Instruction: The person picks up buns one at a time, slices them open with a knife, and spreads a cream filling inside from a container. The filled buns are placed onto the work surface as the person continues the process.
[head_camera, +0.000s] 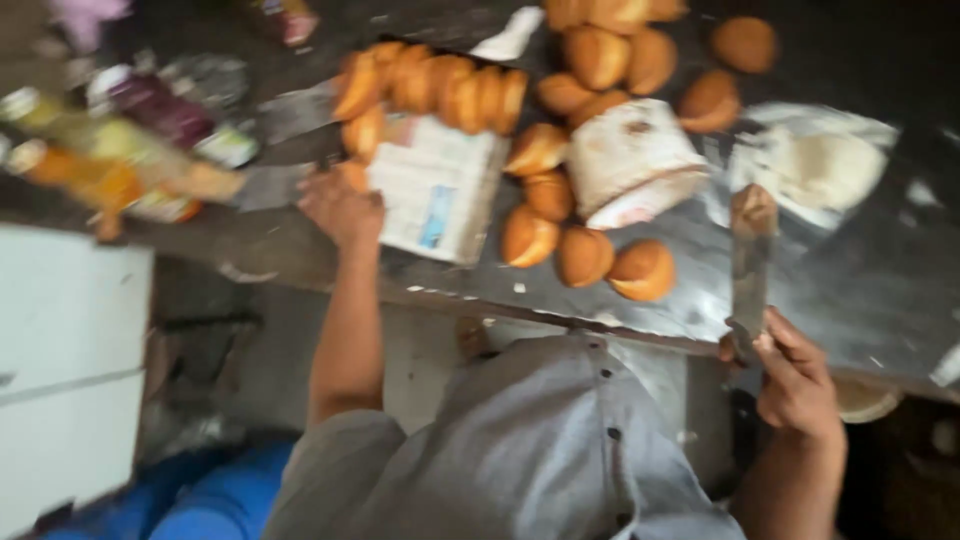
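The long flat-bladed metal knife (751, 262) stands blade-up over the front part of the dark, shiny metal counter (860, 290), its handle wrapped in the closed fingers of the right hand (795, 375) near the counter's front edge. The left hand (340, 208) reaches to the left end of the counter, fingers curled at the edge of a folded sheet of white printed newspaper (440, 190); the blur hides whether it pinches the paper or a bun just beside it. One row of golden-brown round buns (430, 85), about seven packed side by side, lies along the top of the newspaper. Five more buns (585, 255) lie loose in the middle of the counter, to the right of the paper. A white cylindrical tub (630, 160), lying tilted, rests between those and a further cluster of about seven buns (620, 50) at the far edge. One flat white plate with a pale spread (820, 165) sits to the right, just behind the tip of the knife. A heap of coloured wrapped packets (120, 140) lies at the far left, well apart from the knife.
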